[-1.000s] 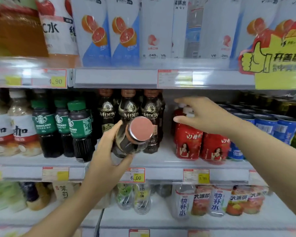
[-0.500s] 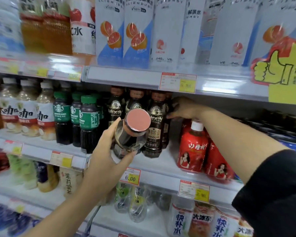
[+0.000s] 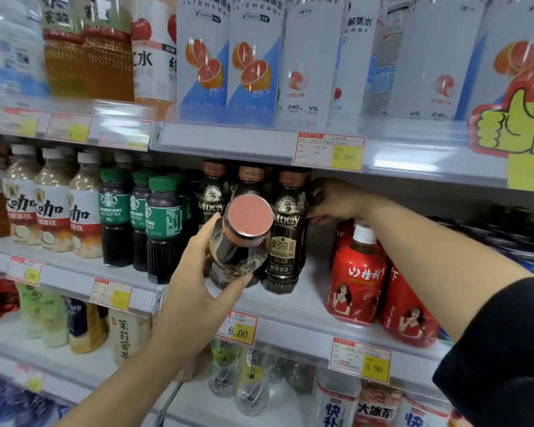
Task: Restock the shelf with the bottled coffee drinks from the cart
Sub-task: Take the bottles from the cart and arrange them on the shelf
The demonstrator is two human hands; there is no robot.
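The left hand [image 3: 198, 291] is wrapped around a coffee bottle [image 3: 239, 251], thumb on its left side and fingertips under its lower right. It holds the bottle tilted so the flat, round, matte pink cap [image 3: 249, 214] faces the camera. The bottle is glossy dark plastic with a cream-and-brown label. It hangs in front of the middle shelf [image 3: 305, 294], just ahead of the row of coffee bottles [image 3: 285, 232] standing there. The 3 front bottles of that row share its rounded shoulders and copper-pink caps.

The right hand [image 3: 333, 201] reaches in under the upper shelf edge to the right flank of the row. Its fingers slip behind the rightmost bottle, but I cannot tell whether it grips or merely touches. The hands are apart, 1 on each side of the row.

Left of the row stand green-capped bottles [image 3: 164, 229] with dark fluted bottoms. To the right stand bulbous red bottles [image 3: 358, 278], 1 showing a white cap. A paper price tag [image 3: 239, 331] reading 6.00 sits on the smooth pale shelf rail below.
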